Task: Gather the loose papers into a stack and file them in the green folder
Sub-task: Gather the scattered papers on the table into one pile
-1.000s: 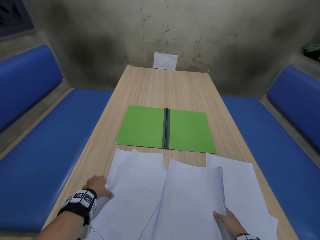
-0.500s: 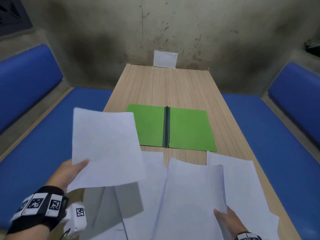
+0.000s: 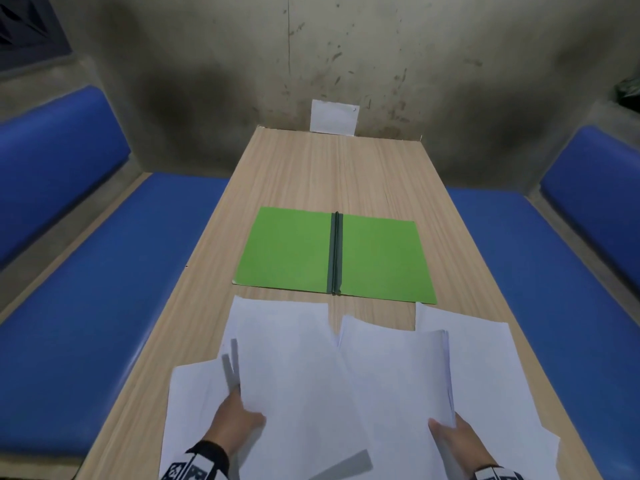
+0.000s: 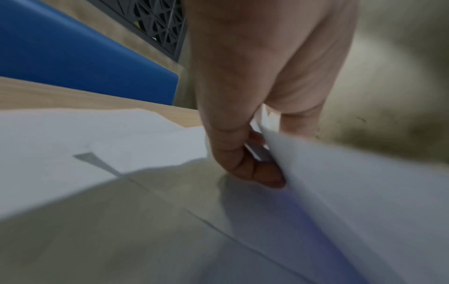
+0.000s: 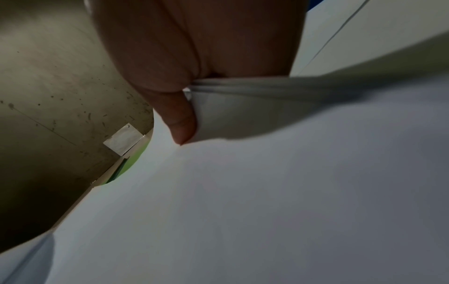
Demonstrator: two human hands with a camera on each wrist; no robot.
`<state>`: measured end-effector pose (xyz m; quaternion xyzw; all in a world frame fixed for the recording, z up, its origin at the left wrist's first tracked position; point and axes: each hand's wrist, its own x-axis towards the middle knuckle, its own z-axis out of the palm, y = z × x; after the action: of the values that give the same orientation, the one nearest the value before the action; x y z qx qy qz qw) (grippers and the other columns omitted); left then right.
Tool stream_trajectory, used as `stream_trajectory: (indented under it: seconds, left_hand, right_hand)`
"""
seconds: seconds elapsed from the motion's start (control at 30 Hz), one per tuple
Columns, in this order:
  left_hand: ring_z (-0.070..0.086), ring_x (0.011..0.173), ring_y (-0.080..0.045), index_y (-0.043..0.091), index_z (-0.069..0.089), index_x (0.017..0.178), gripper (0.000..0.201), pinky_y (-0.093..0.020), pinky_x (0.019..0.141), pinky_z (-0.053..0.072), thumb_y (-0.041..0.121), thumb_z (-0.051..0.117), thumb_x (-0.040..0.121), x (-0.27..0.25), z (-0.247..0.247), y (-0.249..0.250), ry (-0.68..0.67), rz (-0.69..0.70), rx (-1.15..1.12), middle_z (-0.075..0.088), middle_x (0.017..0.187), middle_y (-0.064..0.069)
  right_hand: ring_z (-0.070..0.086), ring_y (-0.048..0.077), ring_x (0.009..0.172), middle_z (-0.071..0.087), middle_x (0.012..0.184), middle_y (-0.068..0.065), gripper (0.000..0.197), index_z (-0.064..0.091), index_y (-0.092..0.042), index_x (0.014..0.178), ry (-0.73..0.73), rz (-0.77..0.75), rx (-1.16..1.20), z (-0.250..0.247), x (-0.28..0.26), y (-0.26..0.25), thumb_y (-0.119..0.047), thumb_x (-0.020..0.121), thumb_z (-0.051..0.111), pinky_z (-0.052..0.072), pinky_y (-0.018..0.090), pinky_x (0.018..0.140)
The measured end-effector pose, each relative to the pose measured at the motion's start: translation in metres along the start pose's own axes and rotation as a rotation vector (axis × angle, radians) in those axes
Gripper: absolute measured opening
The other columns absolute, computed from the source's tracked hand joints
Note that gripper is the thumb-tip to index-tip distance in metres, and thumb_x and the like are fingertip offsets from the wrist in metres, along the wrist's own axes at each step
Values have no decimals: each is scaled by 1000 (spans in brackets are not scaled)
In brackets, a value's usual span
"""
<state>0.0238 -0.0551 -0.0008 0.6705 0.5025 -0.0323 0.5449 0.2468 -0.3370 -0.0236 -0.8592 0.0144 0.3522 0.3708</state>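
Note:
The green folder (image 3: 287, 254) lies open and flat in the middle of the wooden table, its dark spine running down the centre. Nearer to me, my left hand (image 3: 242, 415) pinches the near edge of a single white sheet (image 3: 287, 368), held just above the table. In the left wrist view the fingers (image 4: 255, 173) curl under that sheet (image 4: 364, 201). My right hand (image 3: 445, 433) grips a thin stack of papers (image 3: 398, 382) by its near right corner, with the thumb (image 5: 182, 123) on top of the stack (image 5: 243, 107). The sheet overlaps the stack's left side.
More loose sheets lie on the table: one under the stack at the right (image 3: 512, 368), one at the near left (image 3: 194, 403). Blue padded benches (image 3: 104, 289) flank both sides of the table. A white slip (image 3: 334, 117) leans on the far wall.
My left hand picked a sheet off the table at the left, raised it, then brought it down and right beside the stack. The right hand and its stack have stayed put.

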Motion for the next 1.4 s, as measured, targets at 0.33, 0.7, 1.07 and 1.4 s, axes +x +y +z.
stream_trajectory:
  seconds: [0.33, 0.7, 1.07, 1.4]
  left_hand:
    - [53, 116, -36, 2, 39, 134, 74, -42, 99, 41, 0, 74, 68, 29, -54, 14, 219, -78, 24, 57, 126, -21]
    - [56, 112, -33, 6, 50, 128, 41, -37, 98, 41, 18, 54, 89, 44, -63, 9, 213, 18, 27, 59, 124, -14]
    - [57, 104, -29, 4, 59, 113, 31, -38, 94, 42, 2, 64, 83, -2, -107, -33, 142, -40, -86, 63, 116, -13]
    - [54, 91, -25, 2, 55, 120, 42, -32, 81, 39, 9, 63, 79, -5, -71, -24, 206, -35, 102, 64, 110, -16]
  right_hand:
    - [51, 22, 98, 56, 130, 24, 41, 49, 3, 130, 5, 4, 13, 0, -4, -3, -8, 91, 55, 40, 28, 88]
    - [51, 22, 98, 58, 125, 21, 40, 50, 1, 130, -2, 3, -16, 0, -7, -6, -11, 91, 53, 40, 30, 89]
    - [54, 24, 98, 59, 109, 15, 38, 52, 0, 127, -16, -2, -24, 0, -6, -4, -10, 91, 55, 43, 36, 96]
    - [55, 26, 102, 58, 127, 23, 39, 51, 2, 128, -4, 8, -9, 1, -12, -8, -8, 90, 54, 42, 35, 96]
